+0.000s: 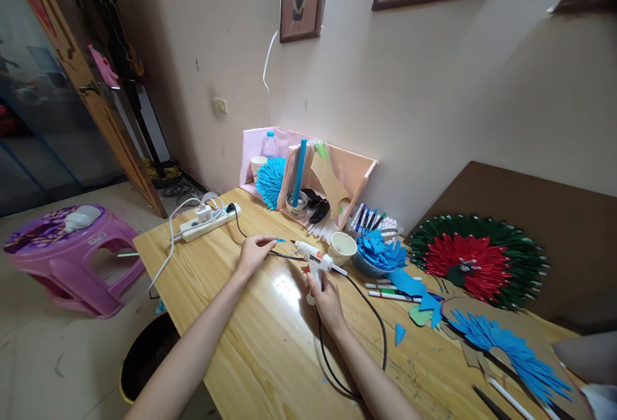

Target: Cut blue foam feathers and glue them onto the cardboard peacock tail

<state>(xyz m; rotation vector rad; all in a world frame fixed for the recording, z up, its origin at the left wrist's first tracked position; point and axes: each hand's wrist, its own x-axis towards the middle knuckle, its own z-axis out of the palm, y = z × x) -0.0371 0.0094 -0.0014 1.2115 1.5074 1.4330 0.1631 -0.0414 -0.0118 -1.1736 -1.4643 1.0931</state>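
A small blue paper piece (280,240) is pinched at the tips of the left hand (254,253), just ahead of the nozzle of the glue gun (315,259), which is gripped by its handle in the clenched fingers of the right hand (326,296). The piece is best kept flat and steady at the nozzle, with fingertips held back from the hot tip, and only a small bead squeezed out. The gun is of white plastic, with an orange trigger; a black cord (351,336) is looped over the glossy wooden bench (231,336). Beyond stand a paper cup (343,247), a heap of blue paper cuttings (380,251) and a white power strip (210,222).
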